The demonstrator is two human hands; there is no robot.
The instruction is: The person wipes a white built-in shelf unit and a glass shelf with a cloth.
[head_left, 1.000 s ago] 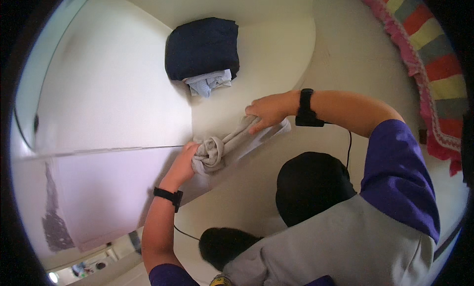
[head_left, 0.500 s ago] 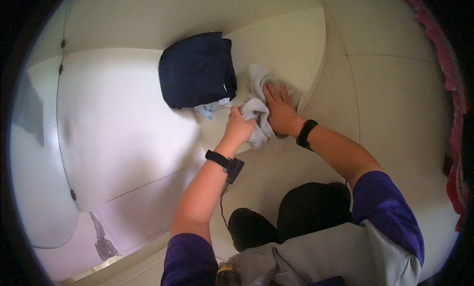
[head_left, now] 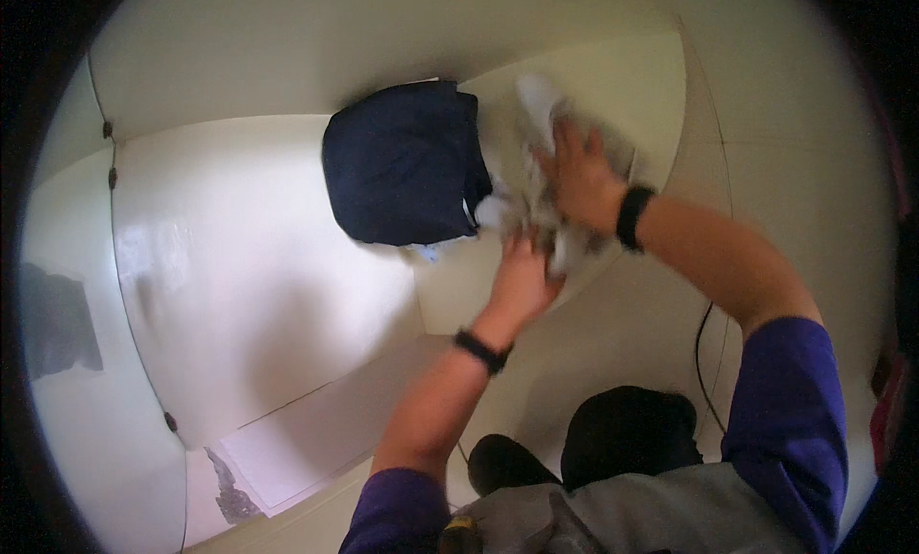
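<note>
A crumpled grey-white cloth (head_left: 541, 104), smeared by motion, lies on the pale curved shelf (head_left: 641, 71). On top of it my right hand (head_left: 586, 179) presses down with fingers spread. My left hand (head_left: 525, 275) is closed on the cloth's near edge, its fingertips partly blurred. Left of both hands sits a folded navy garment (head_left: 402, 166), close to the cloth. A bit of light blue fabric (head_left: 426, 253) pokes out under its near side.
A white panel (head_left: 220, 248) spans the left, with a hinged door (head_left: 67, 210) beyond it. Pale floor tiles (head_left: 766, 190) lie on the right. Below are my dark-clad knees (head_left: 627, 439) and a black cable (head_left: 704, 363).
My right hand has slid with the cloth, spreading it more over the shelf. My left hand has shifted along the cloth's near edge. The whole view has moved a little.
</note>
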